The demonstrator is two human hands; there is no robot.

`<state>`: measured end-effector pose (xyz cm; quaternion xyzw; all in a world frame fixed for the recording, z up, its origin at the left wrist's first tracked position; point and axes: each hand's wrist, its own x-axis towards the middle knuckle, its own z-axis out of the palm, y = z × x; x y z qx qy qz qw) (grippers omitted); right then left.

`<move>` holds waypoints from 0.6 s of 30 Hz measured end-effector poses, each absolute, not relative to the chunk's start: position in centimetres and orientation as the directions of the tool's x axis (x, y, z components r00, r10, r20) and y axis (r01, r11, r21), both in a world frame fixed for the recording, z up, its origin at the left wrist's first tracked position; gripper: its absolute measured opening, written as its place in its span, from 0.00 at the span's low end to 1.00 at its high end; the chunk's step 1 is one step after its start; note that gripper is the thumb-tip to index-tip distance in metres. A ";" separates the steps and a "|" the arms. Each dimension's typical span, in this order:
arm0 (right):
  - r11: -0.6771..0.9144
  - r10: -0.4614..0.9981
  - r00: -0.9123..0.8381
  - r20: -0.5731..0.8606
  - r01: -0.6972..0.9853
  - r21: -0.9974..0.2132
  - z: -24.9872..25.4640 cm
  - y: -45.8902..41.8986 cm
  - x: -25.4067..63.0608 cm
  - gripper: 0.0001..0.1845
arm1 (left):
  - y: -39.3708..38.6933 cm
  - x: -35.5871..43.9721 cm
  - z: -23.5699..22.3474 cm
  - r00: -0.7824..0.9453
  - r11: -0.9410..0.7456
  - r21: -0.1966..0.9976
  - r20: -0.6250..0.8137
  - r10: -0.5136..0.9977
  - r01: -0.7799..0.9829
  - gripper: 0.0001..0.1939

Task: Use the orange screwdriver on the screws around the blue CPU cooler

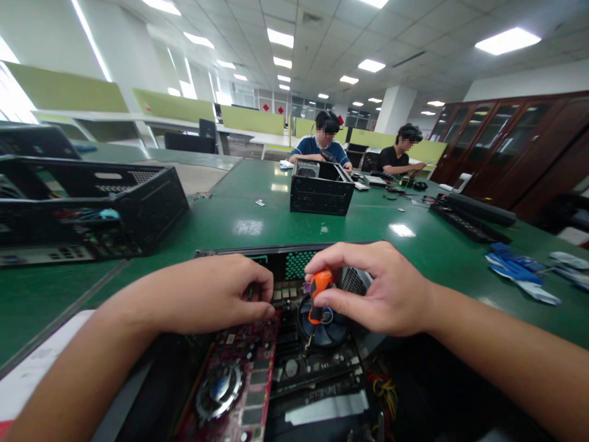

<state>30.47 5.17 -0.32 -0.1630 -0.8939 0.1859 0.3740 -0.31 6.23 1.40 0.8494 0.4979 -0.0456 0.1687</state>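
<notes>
My right hand (pixel 381 288) grips an orange and black screwdriver (pixel 321 288) between thumb and fingers. Its shaft points down into an open computer case (pixel 230 252), beside a black CPU cooler fan (pixel 329 331). My left hand (pixel 216 294) has its fingers curled and its thumb at the upper edge of a red graphics card (pixel 255 362), which carries a round silver fan (pixel 219 390). The fingers partly hide how the card is held. Below the screwdriver tip lies part of the motherboard (pixel 317 368), and a flat silver metal strip (pixel 327 410) is nearer to me.
A black computer case (pixel 151 202) stands at the left on the green table (pixel 221 224). Across from me is another case (pixel 319 195), with two people (pixel 317 144) seated beyond. Blue and white gloves (pixel 519 270) lie at the right. Colored cables (pixel 384 390) bunch inside the near case.
</notes>
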 end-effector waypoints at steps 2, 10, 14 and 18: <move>0.877 0.434 -0.666 0.607 0.157 -0.454 -0.3 5.1 30.4 0.09 | 6.2 -0.3 1.4 0.501 -0.449 0.236 -0.249 0.829 0.862 0.20; 0.871 0.442 -0.665 0.602 0.157 -0.465 -0.1 5.1 30.3 0.08 | 6.4 -0.5 1.2 0.523 -0.464 0.269 -0.218 0.824 0.844 0.17; 0.859 0.463 -0.666 0.585 0.176 -0.481 -0.2 5.1 30.2 0.09 | 6.4 -0.6 1.2 0.519 -0.460 0.264 -0.231 0.823 0.848 0.17; 0.873 0.444 -0.667 0.598 0.173 -0.456 -0.4 5.4 30.2 0.09 | 6.3 -0.5 1.3 0.512 -0.454 0.261 -0.231 0.828 0.852 0.16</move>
